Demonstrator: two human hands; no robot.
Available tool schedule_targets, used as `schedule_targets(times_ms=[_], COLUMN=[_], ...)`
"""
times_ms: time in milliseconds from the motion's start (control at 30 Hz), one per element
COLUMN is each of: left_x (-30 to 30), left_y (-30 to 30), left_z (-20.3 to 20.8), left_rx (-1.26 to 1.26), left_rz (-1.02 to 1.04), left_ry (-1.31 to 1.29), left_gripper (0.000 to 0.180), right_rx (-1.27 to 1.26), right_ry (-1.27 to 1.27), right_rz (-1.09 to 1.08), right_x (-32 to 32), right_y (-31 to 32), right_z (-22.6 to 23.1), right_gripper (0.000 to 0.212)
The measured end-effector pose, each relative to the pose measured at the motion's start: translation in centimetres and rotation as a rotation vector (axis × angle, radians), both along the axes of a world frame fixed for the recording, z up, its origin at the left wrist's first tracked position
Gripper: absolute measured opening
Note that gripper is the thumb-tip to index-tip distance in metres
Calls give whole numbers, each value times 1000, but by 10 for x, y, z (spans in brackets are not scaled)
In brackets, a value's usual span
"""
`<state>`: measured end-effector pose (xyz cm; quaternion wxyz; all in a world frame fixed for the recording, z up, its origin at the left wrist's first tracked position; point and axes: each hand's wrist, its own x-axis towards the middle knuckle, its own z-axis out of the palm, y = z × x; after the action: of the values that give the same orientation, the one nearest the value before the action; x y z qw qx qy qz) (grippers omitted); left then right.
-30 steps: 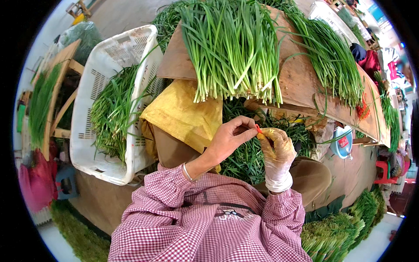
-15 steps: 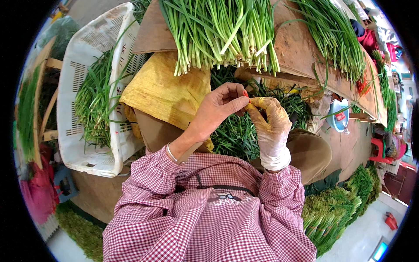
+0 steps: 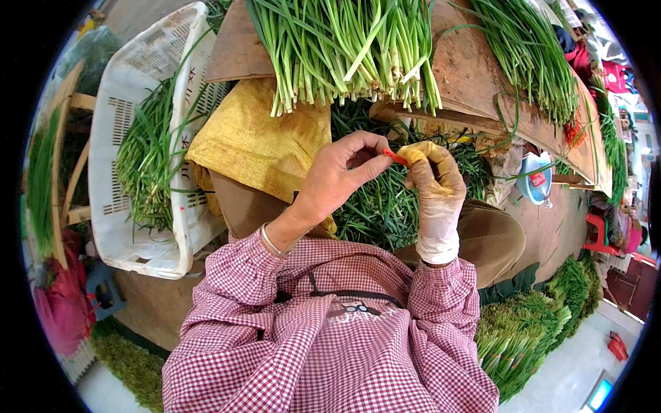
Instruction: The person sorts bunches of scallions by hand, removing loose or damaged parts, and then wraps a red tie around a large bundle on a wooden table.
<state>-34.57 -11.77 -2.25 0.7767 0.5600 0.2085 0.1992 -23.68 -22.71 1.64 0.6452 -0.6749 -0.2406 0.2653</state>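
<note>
Handling of a small red strip [image 3: 395,157] seems the step in hand: it runs between the bare left hand [image 3: 339,168] and the gloved right hand [image 3: 439,180], each pinched on it, above loose green leaves [image 3: 372,219], the next move likely calling for steady fingertip control.

The red strip [image 3: 396,157] between the left fingers [image 3: 370,168] and right fingers [image 3: 417,153] is looking smooth and slightly shiny, like plastic or rubber; over the right fingers, the stained glove [image 3: 441,206] is showing a thin, wrinkled, rubbery skin; behind the left fingers, a bracelet [image 3: 270,240] is gleaming like smooth metal; left of the fingers, the yellow sheet [image 3: 255,138] is appearing coarse and creased, and the white crate [image 3: 180,230] is showing scuffed plastic; beyond the fingers, the board [image 3: 468,76] is looking like rough, matt wood; behind them, the checked shirt [image 3: 303,344] is rumpling as matt cloth.
</note>
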Motion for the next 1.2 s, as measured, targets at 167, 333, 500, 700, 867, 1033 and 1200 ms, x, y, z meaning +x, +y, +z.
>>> schedule_targets(times_ms=[167,333,500,700,867,1033,1200], left_x=[-1,0,4,1,1,1,1], left_y=[-4,-6,-7,-13,-4,-8,-8], left_z=[-3,2,2,3,0,-10,-8], left_rx=[-12,173,287,-129,-192,-73,-110], left_rz=[6,54,63,-71,-68,-91,-10], left_ry=[-12,19,44,-11,-73,31,-19], left_gripper=[16,15,15,16,18,19,18], right_rx=[-120,-87,-30,-67,-19,49,-109], right_ry=[78,-71,-62,196,59,52,221], right_rz=[70,75,24,-2,31,23,93], right_x=[9,0,-3,-2,-2,-5,3], right_y=[0,-7,-6,-4,-5,-3,-7], right_z=[4,-6,-12,-12,-21,-26,-6], right_gripper=[9,7,8,10,13,15,16])
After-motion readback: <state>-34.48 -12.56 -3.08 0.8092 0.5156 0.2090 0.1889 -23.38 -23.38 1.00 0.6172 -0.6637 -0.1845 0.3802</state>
